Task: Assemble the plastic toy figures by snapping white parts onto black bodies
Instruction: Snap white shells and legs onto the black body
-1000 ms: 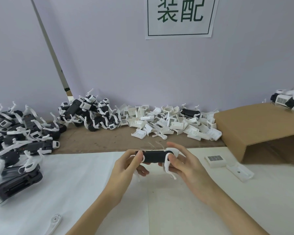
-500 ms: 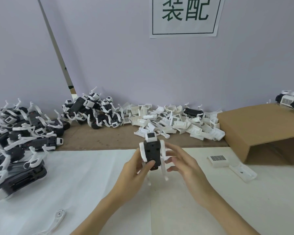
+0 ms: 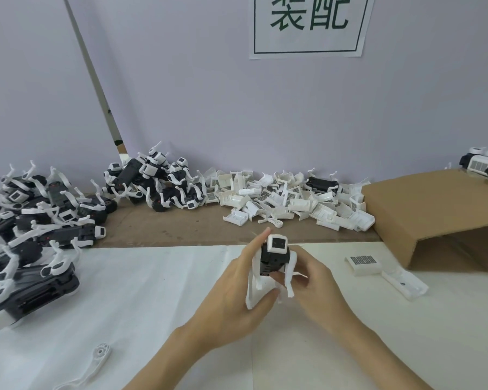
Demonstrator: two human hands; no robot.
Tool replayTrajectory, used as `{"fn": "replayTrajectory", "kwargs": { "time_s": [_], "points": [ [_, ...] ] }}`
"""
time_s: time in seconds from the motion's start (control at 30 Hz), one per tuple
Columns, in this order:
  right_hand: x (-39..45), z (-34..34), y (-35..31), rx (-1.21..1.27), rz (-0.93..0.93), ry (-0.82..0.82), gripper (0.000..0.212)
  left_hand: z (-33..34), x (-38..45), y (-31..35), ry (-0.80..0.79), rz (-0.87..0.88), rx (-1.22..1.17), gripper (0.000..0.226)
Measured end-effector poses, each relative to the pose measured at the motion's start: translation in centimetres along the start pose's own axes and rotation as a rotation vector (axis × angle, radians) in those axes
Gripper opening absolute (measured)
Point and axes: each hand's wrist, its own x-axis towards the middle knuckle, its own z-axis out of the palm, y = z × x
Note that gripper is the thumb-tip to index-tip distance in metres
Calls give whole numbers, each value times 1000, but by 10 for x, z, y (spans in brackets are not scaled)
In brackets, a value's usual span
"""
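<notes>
Toy figure (image 3: 275, 256) now tilted toward camera, both hands (image 3: 268, 288) gripping it above the white table (image 3: 141, 291).

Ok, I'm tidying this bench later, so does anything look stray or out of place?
One white leg piece lies alone near the front edge of the white table, far from the pile of white parts. A black toy body sits in that white pile.

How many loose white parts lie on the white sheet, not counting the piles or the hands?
3: a leg piece near the bottom left, a barcoded block and a flat piece right of the hands. None seem hidden.
</notes>
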Motion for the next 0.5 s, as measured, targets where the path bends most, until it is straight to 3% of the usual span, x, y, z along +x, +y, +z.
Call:
{"fn": "replayTrajectory", "kwargs": {
  "time_s": [0.13, 0.27, 0.33, 0.4, 0.5],
  "points": [
    [1, -1, -2, -7, -29, 69, 39, -1, -2, 2, -28, -18, -45, 98],
    [-1, -4, -3, -182, -185, 113, 50, 12, -1, 10, 170, -67, -284, 34],
    [-1, -4, -5, -252, -223, 142, 50, 15, 4, 10, 235, -127, -367, 16],
    [-1, -4, -6, -260, -206, 169, 47, 12, 8, 8, 259, -173, -452, 19],
    [-1, -4, -5, -317, -247, 214, 38, 2, 10, 1, 320, -275, -508, 42]
  ]
}}
